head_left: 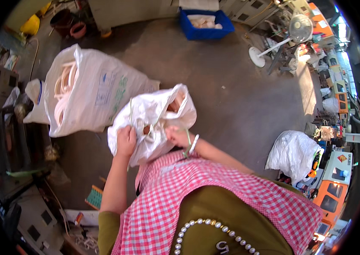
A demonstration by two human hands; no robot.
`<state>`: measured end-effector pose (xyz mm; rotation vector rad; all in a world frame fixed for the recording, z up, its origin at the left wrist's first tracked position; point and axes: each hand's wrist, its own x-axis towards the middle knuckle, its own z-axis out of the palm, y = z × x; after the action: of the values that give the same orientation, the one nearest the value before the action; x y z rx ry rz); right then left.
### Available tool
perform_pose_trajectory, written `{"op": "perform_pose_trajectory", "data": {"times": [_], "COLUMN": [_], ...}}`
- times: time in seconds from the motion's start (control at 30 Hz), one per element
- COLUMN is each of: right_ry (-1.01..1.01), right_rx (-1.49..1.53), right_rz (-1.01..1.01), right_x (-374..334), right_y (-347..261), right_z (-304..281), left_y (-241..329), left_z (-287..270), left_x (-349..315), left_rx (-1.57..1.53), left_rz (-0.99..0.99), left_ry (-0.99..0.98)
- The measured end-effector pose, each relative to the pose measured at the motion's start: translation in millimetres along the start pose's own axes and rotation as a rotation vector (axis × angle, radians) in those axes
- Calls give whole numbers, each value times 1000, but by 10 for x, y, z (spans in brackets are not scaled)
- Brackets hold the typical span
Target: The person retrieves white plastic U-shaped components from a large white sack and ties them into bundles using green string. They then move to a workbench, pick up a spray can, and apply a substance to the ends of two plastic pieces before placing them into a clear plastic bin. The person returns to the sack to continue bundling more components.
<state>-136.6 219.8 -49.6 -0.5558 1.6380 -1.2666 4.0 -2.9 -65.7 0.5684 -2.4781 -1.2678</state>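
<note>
In front of my apron bulges a white woven sack [163,114], with brownish-pink pieces [176,103] showing through its opening. My left hand [126,139] is a fist at the sack's near left side; a thin green string [131,111] runs out above it and another bit hangs below. My right hand [177,136] is closed against the gathered plastic on the near right side. Green string also lies by that wrist, beside a white bracelet [194,144]. What exactly each set of fingers pinches is partly hidden.
Left of it leans a larger sack [116,80] full of pale, curled strips [66,80]. A blue bin [206,25] with pale pieces stands at the far side. A standing fan [300,29], a white bag [292,155] and orange-and-white machines [329,197] line the right.
</note>
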Motion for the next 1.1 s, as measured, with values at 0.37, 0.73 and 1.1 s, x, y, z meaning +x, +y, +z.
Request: {"op": "perform_pose_trajectory", "data": {"times": [0.37, 0.73, 1.1], "right_ry": [-120, -576, 234], "right_rx": [-39, -1009, -602], "right_rz": [310, -325, -305], "right_x": [120, 560, 762], "right_y": [-1240, -1564, -2492], "right_z": [111, 730, 192], "left_y": [369, 151, 331], "left_z": [1, 290, 196], "left_x": [-185, -208, -179], "left_rx": [181, 244, 179], "left_rz": [93, 221, -126], "left_ry": [-169, -75, -42]}}
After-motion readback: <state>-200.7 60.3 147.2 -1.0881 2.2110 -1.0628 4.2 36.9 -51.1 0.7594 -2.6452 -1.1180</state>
